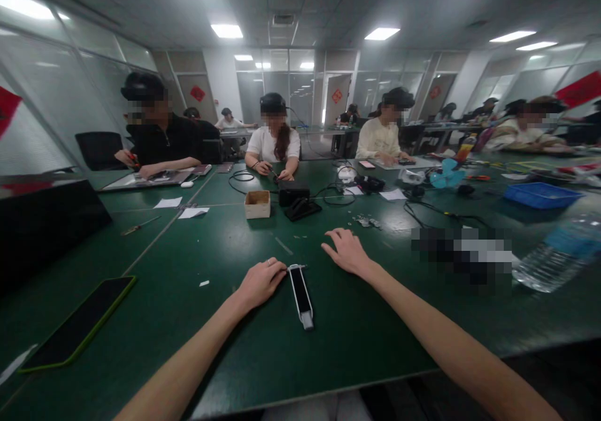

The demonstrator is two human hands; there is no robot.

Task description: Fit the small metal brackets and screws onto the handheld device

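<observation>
A slim white device with a long black face [301,291] lies on the green table [347,352], its grey end pointing toward me. Just left of its upper end is my left hand [263,281], a ring on one finger, the fingers bent and pressed together near a thin metal piece [298,265] at the device's top; whether anything is between the fingertips is hidden. My right hand [346,251] rests on the table to the right and beyond the device, fingers spread, holding nothing.
A phone [79,324] lies at left, a screwdriver [139,226] behind it. Ahead stand a small box [257,204] and a black device [295,193]. At right are a water bottle [554,252], a blue tray [542,196] and cables. People sit across the table.
</observation>
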